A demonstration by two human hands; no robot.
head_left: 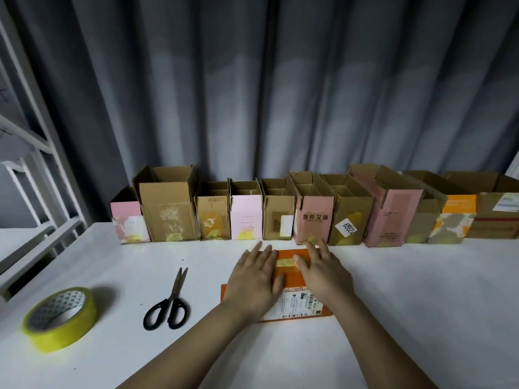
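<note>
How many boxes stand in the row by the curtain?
11, side by side along the table's back edge, from the pink box at far left to the brown box at far right; more may be cut off.

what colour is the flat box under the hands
Orange, with a white shipping label; the box shows in the head view.

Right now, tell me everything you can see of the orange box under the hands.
The orange box lies flat on the white table, just in front of the row of open boxes. It looks like thin cardboard, flattened or very shallow. A white shipping label with barcodes covers its near right part, and a strip of yellowish tape crosses its far end. The left hand presses flat on its left half, the right hand on its right half beside the tape.
</note>
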